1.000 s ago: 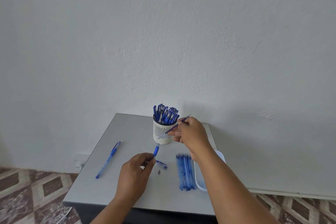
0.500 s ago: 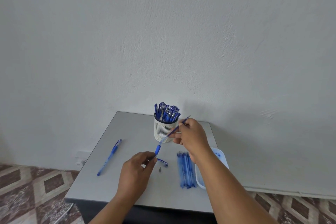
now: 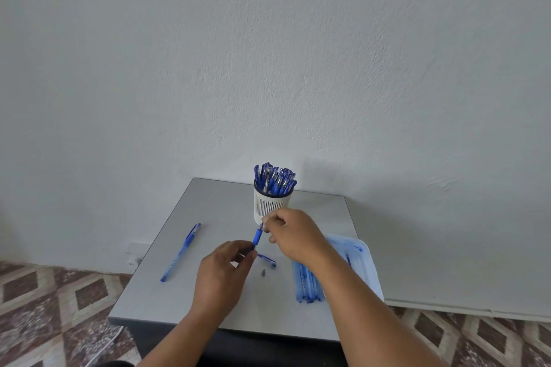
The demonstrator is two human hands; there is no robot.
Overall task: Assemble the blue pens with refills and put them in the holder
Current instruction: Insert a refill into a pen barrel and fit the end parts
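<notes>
The left hand (image 3: 222,270) holds the blue pen barrel (image 3: 257,237) between thumb and fingers, its top end pointing up toward the white pen holder (image 3: 269,207). The right hand (image 3: 293,237) pinches the refill at the barrel's top opening; the refill itself is almost hidden. A pen cap (image 3: 267,260) lies on the grey table (image 3: 208,211) just beside.
</notes>
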